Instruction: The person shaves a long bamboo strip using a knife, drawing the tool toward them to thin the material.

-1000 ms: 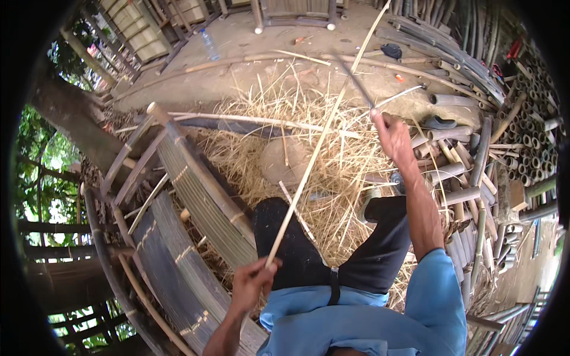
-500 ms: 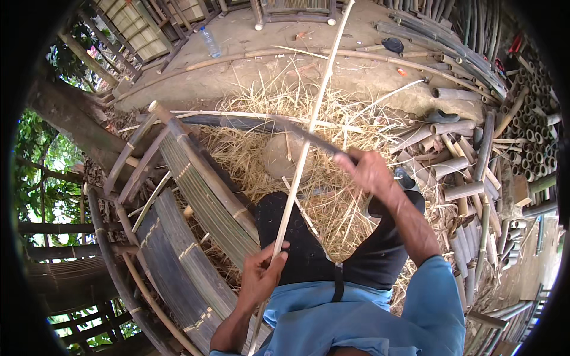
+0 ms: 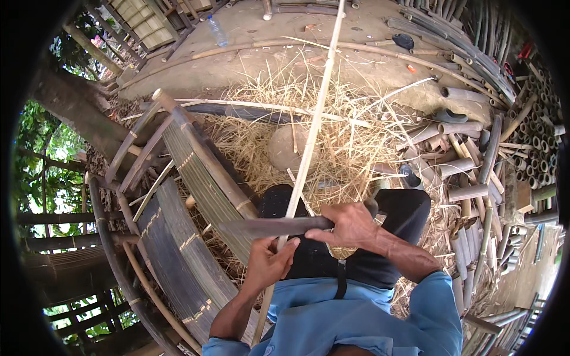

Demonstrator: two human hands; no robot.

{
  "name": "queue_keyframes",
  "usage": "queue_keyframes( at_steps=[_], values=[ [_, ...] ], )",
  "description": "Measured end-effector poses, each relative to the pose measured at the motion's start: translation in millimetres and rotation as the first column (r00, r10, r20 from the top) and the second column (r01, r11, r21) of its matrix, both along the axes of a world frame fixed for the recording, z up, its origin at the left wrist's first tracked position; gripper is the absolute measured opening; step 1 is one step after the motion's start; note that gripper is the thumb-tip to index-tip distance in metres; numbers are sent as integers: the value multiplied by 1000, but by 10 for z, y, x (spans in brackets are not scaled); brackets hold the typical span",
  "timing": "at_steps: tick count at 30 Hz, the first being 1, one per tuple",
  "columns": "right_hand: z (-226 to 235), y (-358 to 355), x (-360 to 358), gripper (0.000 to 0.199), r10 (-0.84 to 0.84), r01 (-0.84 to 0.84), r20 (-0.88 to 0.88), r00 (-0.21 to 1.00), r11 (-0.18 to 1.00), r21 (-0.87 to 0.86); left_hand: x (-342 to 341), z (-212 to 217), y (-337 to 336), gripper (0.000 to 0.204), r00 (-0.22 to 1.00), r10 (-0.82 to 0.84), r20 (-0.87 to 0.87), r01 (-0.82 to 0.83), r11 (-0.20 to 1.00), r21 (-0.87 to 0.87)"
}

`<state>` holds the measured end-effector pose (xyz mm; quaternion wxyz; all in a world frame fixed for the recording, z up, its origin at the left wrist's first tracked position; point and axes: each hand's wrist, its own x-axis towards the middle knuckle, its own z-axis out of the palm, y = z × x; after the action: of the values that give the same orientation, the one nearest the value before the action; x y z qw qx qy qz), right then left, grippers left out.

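Observation:
A long pale bamboo strip point(image 3: 316, 121) runs from the far top edge down past my left side. My left hand point(image 3: 268, 262) is closed round it near my lap, thumb pressed along it. In my right hand point(image 3: 351, 226) is a machete point(image 3: 276, 226) with a broad dark blade, gripped by its handle. The blade lies across the strip just beyond my left hand and points left. Whether its edge touches the strip I cannot tell. Part of the strip is hidden under the blade and my left fingers.
Pale shavings point(image 3: 350, 148) cover the ground around a round stone-like block point(image 3: 291, 147) before my knees. A bamboo bench point(image 3: 178, 249) stands close at my left. Cut bamboo pieces point(image 3: 460, 169) lie at the right, and a plastic bottle point(image 3: 217, 32) stands far left.
My right hand has drawn the machete back toward me, from out over the shavings to just beyond my left hand. My left hand keeps its hold on the strip.

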<state>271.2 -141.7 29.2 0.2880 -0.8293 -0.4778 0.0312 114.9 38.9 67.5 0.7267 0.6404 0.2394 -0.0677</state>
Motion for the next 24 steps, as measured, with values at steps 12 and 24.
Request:
queue_keyframes(
  at_steps=[12, 24],
  values=[
    [-12, -455, 2013, 84, -564, 568, 70, 823, 818, -92, -557, 112, -81, 37, 992, 53, -115, -56, 998, -25],
    [-36, 178, -9, 65, -34, 28, -171, 985, 999, -38, 0, -221, 120, 42, 991, 14, 131, -30, 992, 123]
  ],
)
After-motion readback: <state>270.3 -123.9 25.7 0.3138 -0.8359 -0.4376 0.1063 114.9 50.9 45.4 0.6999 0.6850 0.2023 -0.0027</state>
